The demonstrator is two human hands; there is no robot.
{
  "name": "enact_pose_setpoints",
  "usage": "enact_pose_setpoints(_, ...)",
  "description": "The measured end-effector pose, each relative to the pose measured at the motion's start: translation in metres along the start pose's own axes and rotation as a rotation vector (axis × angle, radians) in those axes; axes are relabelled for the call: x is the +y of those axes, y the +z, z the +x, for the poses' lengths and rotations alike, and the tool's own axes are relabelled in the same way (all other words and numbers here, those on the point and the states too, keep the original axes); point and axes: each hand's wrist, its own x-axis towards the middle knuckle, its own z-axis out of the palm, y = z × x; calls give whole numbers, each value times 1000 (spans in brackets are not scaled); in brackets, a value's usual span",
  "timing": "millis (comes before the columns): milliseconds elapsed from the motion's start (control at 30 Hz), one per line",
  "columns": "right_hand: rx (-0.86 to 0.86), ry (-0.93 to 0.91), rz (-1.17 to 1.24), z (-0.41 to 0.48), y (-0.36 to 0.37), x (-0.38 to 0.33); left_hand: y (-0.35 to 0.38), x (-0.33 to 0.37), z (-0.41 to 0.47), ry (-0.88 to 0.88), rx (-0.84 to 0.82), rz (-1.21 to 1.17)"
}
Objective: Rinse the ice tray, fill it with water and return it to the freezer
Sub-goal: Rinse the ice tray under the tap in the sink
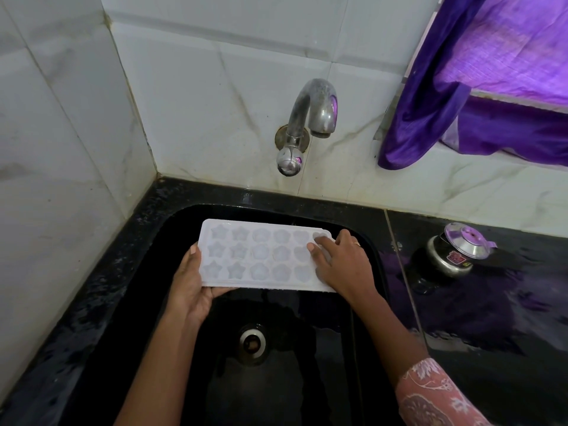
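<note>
The left hand (pixel 190 287) grips the left end of a white ice tray (pixel 258 256), thumb along its edge and fingers curled underneath. The tray sits level between both hands, over a black sink (pixel 144 250). The right hand (pixel 341 265) lies on the tray's right end, fingers spread flat across the moulds. Beyond the hands is a steel tap (pixel 310 118). Right of the right hand stands a lidded steel pot (pixel 455 253).

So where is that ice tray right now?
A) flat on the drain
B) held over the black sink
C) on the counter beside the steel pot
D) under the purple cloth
B: the left hand grips the ice tray by its left end, the right hand rests on its right end, above the sink, whose drain shows uncovered.
</note>
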Motion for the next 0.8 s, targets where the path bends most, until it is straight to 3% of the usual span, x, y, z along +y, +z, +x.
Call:
enact_pose_setpoints(333, -4, 46, 118, 1, 0, -1, 6, 0, -2, 11, 11, 6)
enact_pose_setpoints(433, 66, -29, 101, -1, -4, -9, 8, 0, -2, 6, 14, 11)
enact_pose_setpoints(533, 30, -153, 48, 0, -5, -15, 7, -1, -2, 7, 17, 11)
enact_pose_setpoints(800, -57, -166, -1, 7, -2, -17, 5, -4, -2, -15, 12, -14)
